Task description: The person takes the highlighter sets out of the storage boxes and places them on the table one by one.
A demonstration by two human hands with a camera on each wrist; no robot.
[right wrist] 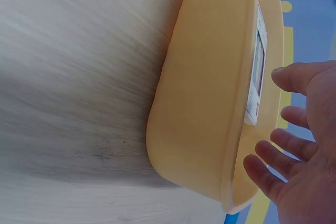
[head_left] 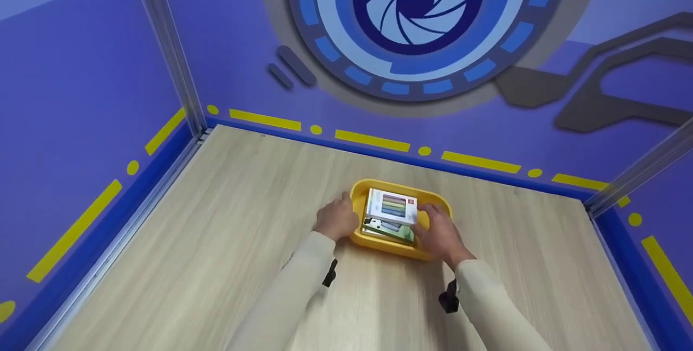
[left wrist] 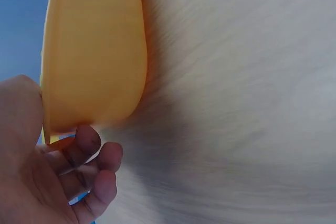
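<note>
A yellow tray sits on the wooden table, a little behind its middle. In it lies a white box with coloured stripes, on top of a green-and-white pack. My left hand is at the tray's left end. In the left wrist view this left hand has its thumb against the rim and its curled fingers touching the tray's outer wall. My right hand reaches over the right end. In the right wrist view the right hand is spread with straight fingers above the tray's rim, close to the box's edge.
The pale wooden table is enclosed by blue and purple walls with yellow dashes. Metal posts stand at the back left corner and the right corner. Black wrist straps show under both sleeves.
</note>
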